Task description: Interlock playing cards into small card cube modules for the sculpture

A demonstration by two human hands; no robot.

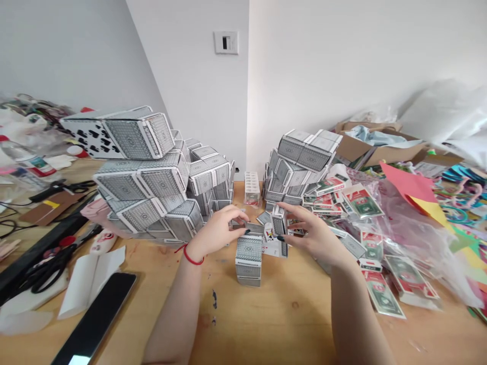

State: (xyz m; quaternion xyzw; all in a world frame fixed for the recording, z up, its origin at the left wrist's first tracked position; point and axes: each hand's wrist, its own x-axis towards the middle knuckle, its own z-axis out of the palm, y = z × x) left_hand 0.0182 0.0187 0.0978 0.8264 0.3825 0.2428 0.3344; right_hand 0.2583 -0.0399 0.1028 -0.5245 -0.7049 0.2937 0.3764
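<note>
In the head view a small box folded from grey-backed playing cards [248, 261] stands on the table in front of me. My left hand [222, 230] is at its far left corner, the thumb and fingers closed on a playing card [254, 229] at the top edge. Between the thumb and fingers of my right hand [308, 228] is a folded playing card piece [279, 218], held upright just right of the box. Loose playing cards [273, 246] lie beneath it, some face up. Part of what each hand grips is hidden by the fingers.
Stacked card boxes rise at left [160, 182] and right [299, 162]. A clear case [251, 188] stands at the back. Red-and-green card packs [373, 248] and plastic wrap cover the right side. A phone [95, 319], scissors [49, 268] and paper [89, 276] lie left.
</note>
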